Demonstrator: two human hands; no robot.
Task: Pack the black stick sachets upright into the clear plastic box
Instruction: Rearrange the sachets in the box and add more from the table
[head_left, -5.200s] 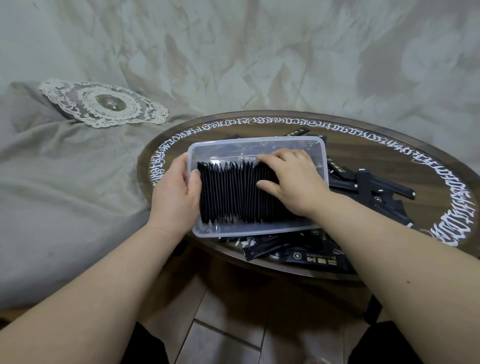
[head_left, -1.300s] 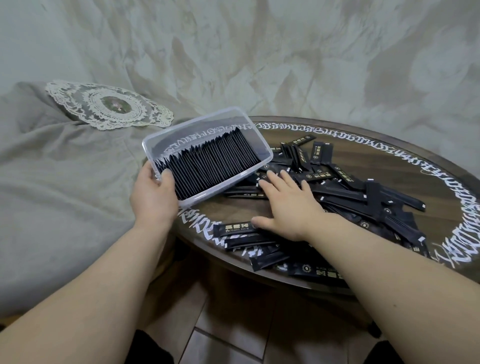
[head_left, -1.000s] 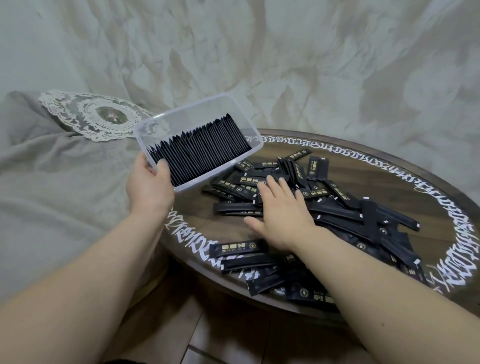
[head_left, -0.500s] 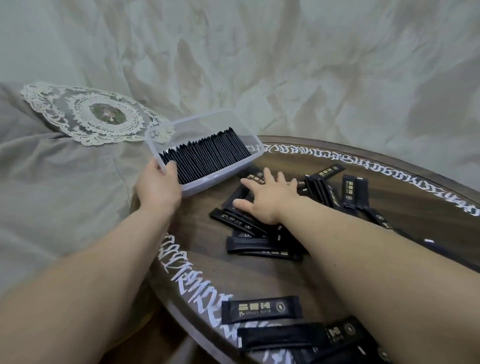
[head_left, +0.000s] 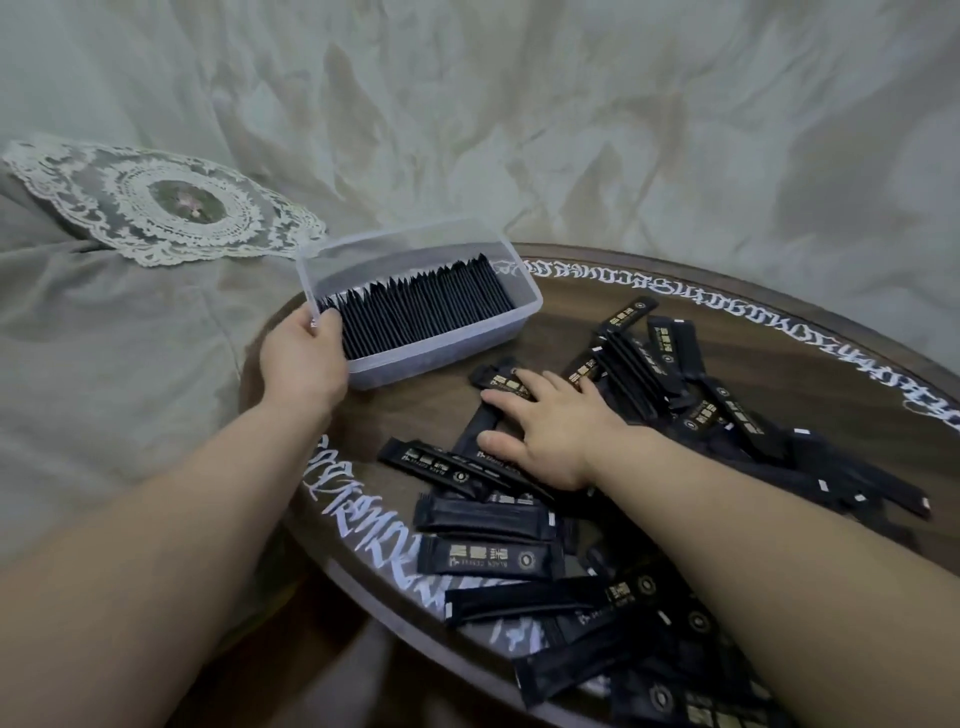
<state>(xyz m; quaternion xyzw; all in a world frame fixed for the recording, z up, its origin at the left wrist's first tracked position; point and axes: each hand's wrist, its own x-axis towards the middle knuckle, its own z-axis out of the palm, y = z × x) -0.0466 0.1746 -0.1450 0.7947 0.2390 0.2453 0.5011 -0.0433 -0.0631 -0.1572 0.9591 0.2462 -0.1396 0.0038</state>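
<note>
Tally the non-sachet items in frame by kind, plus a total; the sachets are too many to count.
Clear plastic box: 1
Round wooden table: 1
Lace doily: 1
Hands: 2, left hand gripping the box's end, right hand flat on loose sachets
Total: 5

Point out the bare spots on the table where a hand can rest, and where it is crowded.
Bare wood shows between the clear box and the right hand, and on the far side of the table inside the white lettering. The loose sachets crowd the near and right parts. The left hand holds the box's near end.
</note>
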